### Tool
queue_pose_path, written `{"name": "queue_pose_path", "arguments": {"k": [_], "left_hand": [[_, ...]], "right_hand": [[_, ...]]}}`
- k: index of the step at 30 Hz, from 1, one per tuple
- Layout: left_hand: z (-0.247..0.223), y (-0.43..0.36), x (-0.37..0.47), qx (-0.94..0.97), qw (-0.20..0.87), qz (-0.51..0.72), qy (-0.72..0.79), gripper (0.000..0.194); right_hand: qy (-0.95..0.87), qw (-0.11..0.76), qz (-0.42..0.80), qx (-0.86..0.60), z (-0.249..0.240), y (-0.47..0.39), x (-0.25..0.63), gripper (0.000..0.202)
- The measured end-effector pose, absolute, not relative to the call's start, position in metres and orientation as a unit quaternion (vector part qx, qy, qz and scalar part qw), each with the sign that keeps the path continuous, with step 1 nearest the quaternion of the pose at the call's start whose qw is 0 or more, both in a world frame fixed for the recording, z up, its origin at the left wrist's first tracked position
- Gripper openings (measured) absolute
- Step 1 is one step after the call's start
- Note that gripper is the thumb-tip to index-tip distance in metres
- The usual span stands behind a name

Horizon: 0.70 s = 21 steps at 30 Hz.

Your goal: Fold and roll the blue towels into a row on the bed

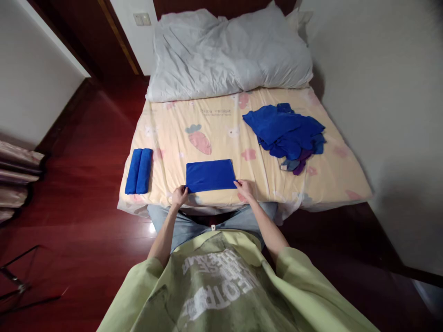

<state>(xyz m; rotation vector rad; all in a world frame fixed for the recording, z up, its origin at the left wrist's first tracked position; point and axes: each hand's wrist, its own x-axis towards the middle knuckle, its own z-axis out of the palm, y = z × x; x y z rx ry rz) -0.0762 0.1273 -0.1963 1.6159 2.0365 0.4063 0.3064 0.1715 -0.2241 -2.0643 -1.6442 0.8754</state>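
Flat blue cloth (210, 175) lies at lower centre of the frame on the carrot-print bedsheet (169, 138). Long axis runs left to right, right end slightly higher. Left hand (179, 195) pinches the near-left corner, thumb against fingers; right hand (244, 189) grips the right end near its lower corner (neither hand is clearly nearer). Bulk of the cloth extends up-frame from both grips. Layer count uncertain at this distance. Two blue rolls (144, 171) lie at centre left; the crumpled blue fabric pile (284, 131), upper right.
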Motion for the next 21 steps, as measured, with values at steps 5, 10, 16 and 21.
{"name": "queue_pose_path", "arguments": {"k": [5,10,16,21], "left_hand": [[-0.189,0.129,-0.069,0.575,0.242,0.129,0.771,0.030],[-0.187,0.129,-0.062,0.554,0.230,0.148,0.787,0.028],[-0.187,0.124,-0.052,0.544,0.203,0.162,0.798,0.028],[-0.187,0.121,-0.049,0.534,0.197,0.190,0.800,0.031]], "right_hand": [[-0.555,0.182,0.314,-0.748,-0.217,0.172,0.303,0.029],[-0.539,0.185,0.313,-0.759,-0.206,0.172,0.298,0.028],[-0.562,0.199,0.275,-0.754,-0.197,0.166,0.294,0.023],[-0.590,0.210,0.245,-0.740,-0.195,0.162,0.292,0.020]]}}
